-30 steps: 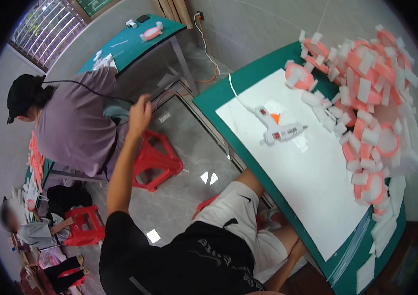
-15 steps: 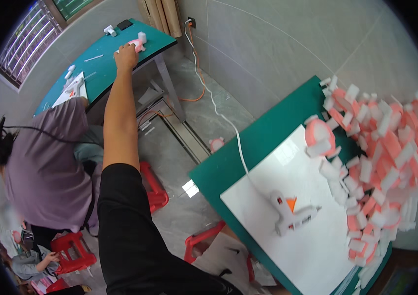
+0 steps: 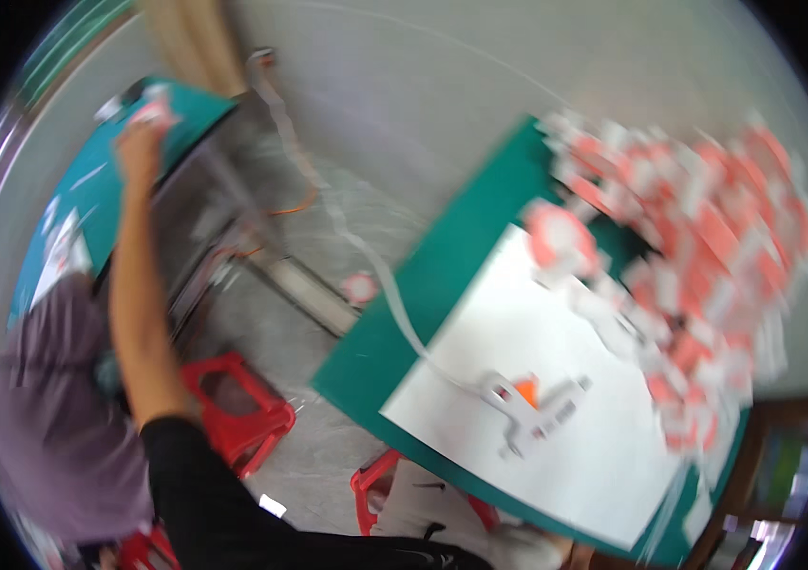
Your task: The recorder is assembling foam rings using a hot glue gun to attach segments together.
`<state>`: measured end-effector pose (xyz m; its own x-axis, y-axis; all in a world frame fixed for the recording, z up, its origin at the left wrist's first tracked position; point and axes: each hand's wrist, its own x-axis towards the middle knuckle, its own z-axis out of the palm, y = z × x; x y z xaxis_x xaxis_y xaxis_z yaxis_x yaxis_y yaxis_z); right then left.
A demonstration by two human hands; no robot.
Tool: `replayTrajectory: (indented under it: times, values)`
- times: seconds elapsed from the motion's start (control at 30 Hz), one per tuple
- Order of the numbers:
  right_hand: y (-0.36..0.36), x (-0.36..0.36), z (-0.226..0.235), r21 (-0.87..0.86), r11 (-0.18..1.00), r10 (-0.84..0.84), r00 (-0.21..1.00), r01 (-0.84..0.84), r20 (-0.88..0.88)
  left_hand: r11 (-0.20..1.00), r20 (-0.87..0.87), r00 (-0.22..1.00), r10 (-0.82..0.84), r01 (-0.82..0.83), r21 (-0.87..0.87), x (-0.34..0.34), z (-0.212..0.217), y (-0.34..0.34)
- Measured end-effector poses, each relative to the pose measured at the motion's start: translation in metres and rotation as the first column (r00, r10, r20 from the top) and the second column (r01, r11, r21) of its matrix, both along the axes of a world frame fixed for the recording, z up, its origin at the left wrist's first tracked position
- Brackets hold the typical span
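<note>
Having moved out since a second ago, our left hand (image 3: 140, 144) is at the pink-and-white foam piece (image 3: 159, 110) on the far green table (image 3: 197, 112), too blurred for us to tell whether its fingers grip.

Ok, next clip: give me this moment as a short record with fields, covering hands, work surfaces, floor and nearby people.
Left hand: stretched out to a pink-and-white foam piece on the far green table; grip too blurred to tell
Left hand position: at the foam piece, hand, table
Right hand: not clearly visible
Near green table: white sheet, glue gun lying on it, pile of pink-and-white pieces at right
Floor: red stool, pink-and-white round piece
Nearby person: purple top, at left
Image: motion-blurred
</note>
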<state>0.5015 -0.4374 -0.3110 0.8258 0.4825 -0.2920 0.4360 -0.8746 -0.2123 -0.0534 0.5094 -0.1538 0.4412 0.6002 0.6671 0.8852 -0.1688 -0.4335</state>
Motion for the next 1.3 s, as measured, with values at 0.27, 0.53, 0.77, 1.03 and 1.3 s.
replayTrajectory:
  times: [0.27, 0.53, 0.77, 1.03, 1.3]
  values:
    - [0.025, -0.053, 0.104, 0.127, 0.985, 0.158, 0.918, -0.119, -0.365, 0.849, 0.007, 0.877, -0.480, 0.467, -0.249, 0.155, 0.074, -0.302]
    - [0.106, -0.061, 0.225, 0.672, 0.610, 0.684, 0.707, -0.420, -0.179, 0.398, 0.235, 0.457, -0.858, 0.881, -0.257, 0.272, 0.095, -0.537]
    - [0.118, -0.037, 0.216, 0.759, 0.302, 0.540, 0.759, -0.577, 0.363, 0.074, 0.355, 0.199, -0.913, 0.940, -0.334, 0.322, 0.083, -0.645]
    - [0.099, -0.036, 0.197, 0.802, 0.276, 0.515, 0.786, -0.530, 0.343, -0.045, 0.354, 0.142, -0.925, 0.881, -0.471, 0.339, 0.091, -0.665]
    - [0.102, -0.022, 0.178, 0.903, 0.258, 0.351, 0.904, -0.343, 0.243, 0.024, 0.696, 0.144, -0.704, 0.983, -0.180, 0.324, 0.094, -0.623]
